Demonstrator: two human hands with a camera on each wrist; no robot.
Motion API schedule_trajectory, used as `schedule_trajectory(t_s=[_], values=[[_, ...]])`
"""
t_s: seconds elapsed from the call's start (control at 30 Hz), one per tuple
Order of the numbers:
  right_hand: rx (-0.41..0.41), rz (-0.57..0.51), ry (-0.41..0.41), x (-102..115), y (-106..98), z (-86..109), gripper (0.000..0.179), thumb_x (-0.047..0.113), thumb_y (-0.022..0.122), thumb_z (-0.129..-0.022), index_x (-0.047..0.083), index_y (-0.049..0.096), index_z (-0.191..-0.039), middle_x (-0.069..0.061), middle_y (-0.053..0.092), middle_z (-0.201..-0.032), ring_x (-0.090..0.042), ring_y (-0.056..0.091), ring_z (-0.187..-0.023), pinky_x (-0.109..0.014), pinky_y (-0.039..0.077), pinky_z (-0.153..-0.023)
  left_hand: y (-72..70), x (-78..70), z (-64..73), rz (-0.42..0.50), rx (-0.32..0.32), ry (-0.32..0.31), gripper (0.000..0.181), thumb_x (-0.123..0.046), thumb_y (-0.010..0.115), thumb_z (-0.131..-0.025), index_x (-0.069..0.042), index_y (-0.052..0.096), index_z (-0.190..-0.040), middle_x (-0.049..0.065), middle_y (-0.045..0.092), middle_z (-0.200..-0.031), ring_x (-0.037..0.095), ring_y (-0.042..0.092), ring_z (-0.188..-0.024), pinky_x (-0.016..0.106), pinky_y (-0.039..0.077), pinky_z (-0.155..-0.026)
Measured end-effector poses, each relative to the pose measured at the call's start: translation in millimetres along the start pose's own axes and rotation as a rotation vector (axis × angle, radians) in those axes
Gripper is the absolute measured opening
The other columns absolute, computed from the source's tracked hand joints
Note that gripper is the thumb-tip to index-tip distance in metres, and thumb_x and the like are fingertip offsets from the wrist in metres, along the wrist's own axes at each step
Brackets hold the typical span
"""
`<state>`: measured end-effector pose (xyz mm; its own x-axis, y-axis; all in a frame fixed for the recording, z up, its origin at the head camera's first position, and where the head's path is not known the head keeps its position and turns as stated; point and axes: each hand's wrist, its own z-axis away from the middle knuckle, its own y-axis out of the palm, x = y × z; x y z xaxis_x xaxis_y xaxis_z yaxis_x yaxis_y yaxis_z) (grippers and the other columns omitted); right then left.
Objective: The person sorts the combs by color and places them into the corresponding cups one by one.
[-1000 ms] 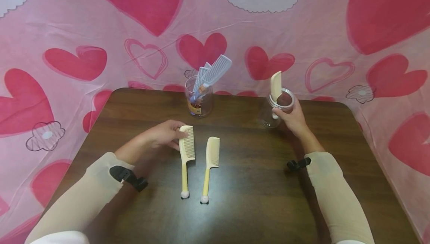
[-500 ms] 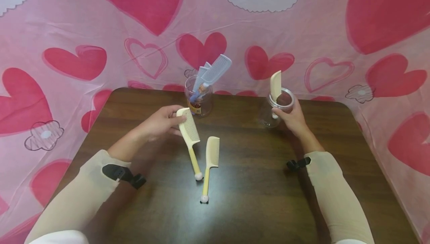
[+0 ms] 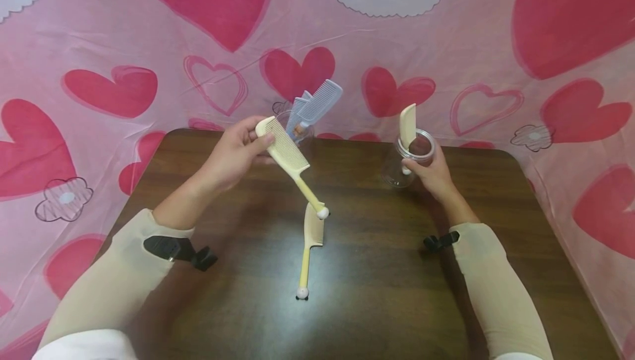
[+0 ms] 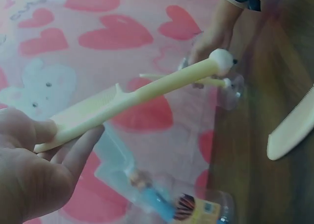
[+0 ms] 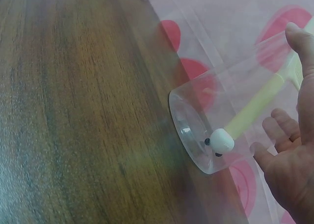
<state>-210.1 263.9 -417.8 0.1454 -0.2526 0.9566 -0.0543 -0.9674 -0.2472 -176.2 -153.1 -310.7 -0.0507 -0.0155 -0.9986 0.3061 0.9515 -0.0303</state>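
Item: cream comb (image 3: 288,159), raised. Lifted clear of the desk (image 3: 377,272), tilted, toothed end up at the left, ball-tipped handle pointing down and right toward the middle of the desk. The left hand (image 3: 233,156) pinches it at the toothed end, thumb on one face and fingers curled behind.

Step in hand, as judged: carriage of the comb from the desk toward a container. The clear jar (image 3: 409,161) at the right already holds one cream comb (image 3: 408,125), handle down, so it seems the likely destination. The next move would call for swinging the handle over that rim and lowering it ball-end first, without knocking the comb already inside.

Item: right hand (image 3: 436,175). Fingers loosely curved about the clear jar's side, steadying it on the desk.

Item: second cream comb on the desk (image 3: 311,238). Lies flat, handle toward the person, just below the raised comb's ball tip.

Item: rear jar with blue combs (image 3: 312,106). Stands at the back edge of the desk, partly hidden behind the raised comb.

Views compared: the left wrist view shows the pinch (image 4: 54,136) from below and a label on the rear jar (image 4: 206,211); its print is too blurred to read. The right wrist view shows the jarred comb's ball tip (image 5: 222,140) resting on the jar's base, and the open spread of the right fingers (image 5: 277,121), which the head view does not resolve.
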Motion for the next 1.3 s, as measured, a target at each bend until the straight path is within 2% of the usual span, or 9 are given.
schedule_trajectory(t_s=[0.17,0.4,0.57,0.7,0.9,1.0,1.13,1.3], values=[[0.001,-0.028,-0.014,0.8,0.7,0.3,0.076,-0.004,0.073,-0.088,-0.007,0.031,-0.152,-0.022,0.048,-0.138,-0.023,0.05,-0.122,-0.012,0.042,-0.098,7.1,-16.1,-8.6,0.057,-0.051,0.1,0.034,-0.001,0.052,-0.104,0.01,0.048,-0.136,0.022,0.063,-0.122,0.019,0.07,-0.102,0.035,0.06,-0.085],[0.003,-0.024,-0.007,-0.3,0.6,-0.1,0.077,-0.003,0.073,-0.088,-0.007,0.031,-0.152,-0.023,0.047,-0.14,-0.025,0.049,-0.123,-0.012,0.041,-0.098,21.0,-30.5,-23.5,0.149,-0.118,0.195,0.037,0.003,0.053,-0.102,0.01,0.048,-0.138,0.026,0.063,-0.126,0.025,0.07,-0.107,0.035,0.059,-0.084],[0.0,-0.018,-0.008,0.9,0.7,0.0,0.077,-0.003,0.073,-0.088,-0.007,0.031,-0.152,-0.025,0.046,-0.141,-0.026,0.048,-0.125,-0.012,0.041,-0.098,38.9,-36.7,-35.9,0.21,-0.149,0.248,0.031,0.005,0.053,-0.102,0.009,0.052,-0.133,0.029,0.062,-0.125,0.033,0.068,-0.111,0.04,0.059,-0.086],[-0.002,-0.015,-0.013,1.2,0.8,0.0,0.077,-0.003,0.073,-0.088,-0.007,0.03,-0.152,-0.026,0.045,-0.141,-0.027,0.048,-0.125,-0.012,0.041,-0.099,55.3,-40.6,-45.5,0.225,-0.18,0.294,0.028,0.005,0.053,-0.102,0.008,0.053,-0.13,0.029,0.063,-0.123,0.035,0.068,-0.112,0.041,0.059,-0.088],[-0.003,-0.017,-0.025,1.1,1.1,-0.4,0.077,-0.004,0.073,-0.088,-0.007,0.031,-0.152,-0.024,0.047,-0.14,-0.023,0.05,-0.123,-0.013,0.041,-0.099,80.8,-40.6,-58.3,0.252,-0.196,0.393,0.029,0.008,0.052,-0.101,0.013,0.05,-0.129,0.029,0.063,-0.116,0.035,0.069,-0.106,0.041,0.06,-0.086],[-0.012,-0.014,-0.028,0.9,0.9,-0.8,0.077,-0.003,0.074,-0.087,-0.006,0.031,-0.152,-0.022,0.048,-0.139,-0.021,0.05,-0.122,-0.012,0.042,-0.098,92.9,-40.5,-65.0,0.281,-0.183,0.408,0.029,0.009,0.053,-0.101,0.014,0.051,-0.129,0.027,0.063,-0.114,0.033,0.069,-0.102,0.041,0.06,-0.086],[-0.004,-0.033,-0.021,-0.6,0.2,-1.5,0.076,-0.004,0.073,-0.088,-0.007,0.031,-0.152,-0.019,0.049,-0.137,-0.02,0.051,-0.12,-0.012,0.043,-0.096,108.7,-40.2,-74.8,0.312,-0.165,0.394,0.029,0.009,0.054,-0.1,0.013,0.052,-0.129,0.027,0.063,-0.114,0.032,0.07,-0.1,0.041,0.06,-0.085],[-0.001,-0.053,-0.012,-2.8,-0.8,-1.6,0.076,-0.005,0.072,-0.088,-0.006,0.032,-0.152,-0.01,0.051,-0.132,-0.018,0.053,-0.117,-0.012,0.045,-0.094,128.2,-38.8,-88.7,0.307,-0.147,0.383,0.028,0.008,0.055,-0.1,0.013,0.054,-0.128,0.029,0.064,-0.116,0.031,0.069,-0.101,0.039,0.06,-0.086]])
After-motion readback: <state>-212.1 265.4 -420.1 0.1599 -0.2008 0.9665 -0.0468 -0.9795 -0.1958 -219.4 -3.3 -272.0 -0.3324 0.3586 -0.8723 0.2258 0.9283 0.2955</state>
